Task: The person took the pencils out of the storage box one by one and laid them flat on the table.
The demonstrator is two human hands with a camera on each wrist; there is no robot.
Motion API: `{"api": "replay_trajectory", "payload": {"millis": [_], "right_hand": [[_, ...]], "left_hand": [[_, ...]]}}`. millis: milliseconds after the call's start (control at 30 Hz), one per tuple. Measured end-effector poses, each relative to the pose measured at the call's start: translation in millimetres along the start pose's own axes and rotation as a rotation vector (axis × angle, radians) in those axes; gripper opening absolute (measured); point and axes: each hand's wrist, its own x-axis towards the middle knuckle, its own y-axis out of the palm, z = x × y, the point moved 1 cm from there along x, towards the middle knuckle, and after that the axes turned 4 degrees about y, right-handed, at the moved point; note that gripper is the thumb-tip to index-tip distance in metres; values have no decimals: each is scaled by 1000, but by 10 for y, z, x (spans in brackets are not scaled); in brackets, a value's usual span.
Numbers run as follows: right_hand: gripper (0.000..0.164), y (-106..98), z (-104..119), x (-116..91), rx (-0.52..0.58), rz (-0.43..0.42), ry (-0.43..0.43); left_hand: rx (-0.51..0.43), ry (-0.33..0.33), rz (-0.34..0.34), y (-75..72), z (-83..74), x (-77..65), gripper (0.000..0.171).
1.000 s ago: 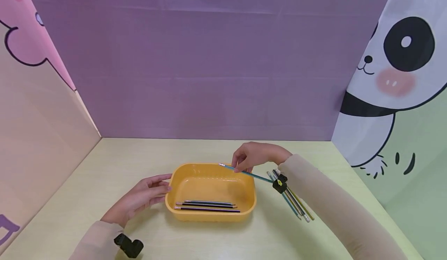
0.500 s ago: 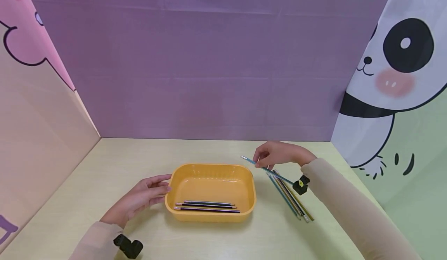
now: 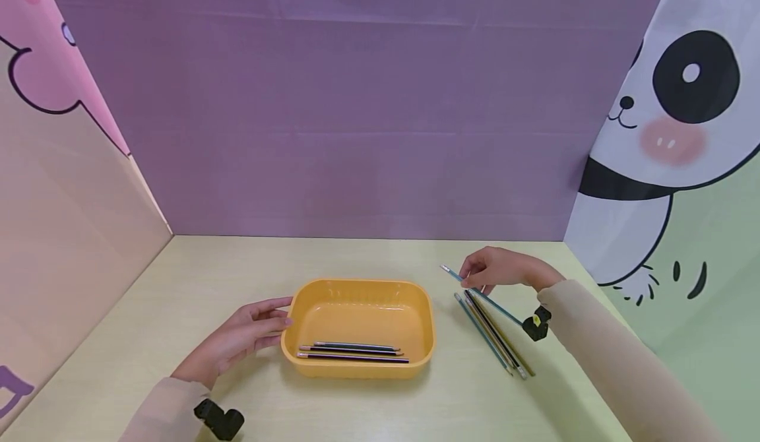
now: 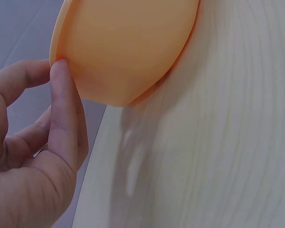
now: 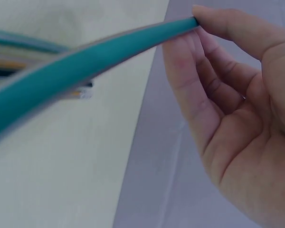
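Note:
My right hand (image 3: 495, 267) pinches a blue-green pencil (image 3: 499, 309) between thumb and fingertips, its white eraser end pointing up and left. It hovers above a small bundle of pencils (image 3: 495, 336) on the table; in the right wrist view the held pencil (image 5: 99, 57) crosses in front of them. My left hand (image 3: 243, 333) holds the left rim of a yellow plastic basin (image 3: 424, 356) with thumb and fingertips; the left wrist view has these fingers at the basin's edge (image 4: 118, 57). Inside the basin, several dark pencils (image 3: 353, 351) lie side by side near the front wall.
The pale wooden table (image 3: 344, 415) meets a purple back wall (image 3: 356, 132) at its far edge. Side panels with cartoon figures, including a panda (image 3: 629, 218) on the right, flank it. Black wrist cameras (image 3: 220, 419) sit on both sleeves.
My right hand has moved right with the blue-green pencil, from over the basin's right rim to above the loose pencils. The left hand and the basin have stayed put.

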Motion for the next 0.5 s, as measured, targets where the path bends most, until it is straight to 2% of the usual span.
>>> {"api": "replay_trajectory", "payload": {"millis": [267, 500], "right_hand": [[21, 7, -268, -56, 30, -39, 37], [24, 67, -411, -99, 79, -47, 49]], "left_hand": [[0, -3, -4, -6, 15, 9, 69], [-1, -6, -9, -8, 15, 4, 70]]}}
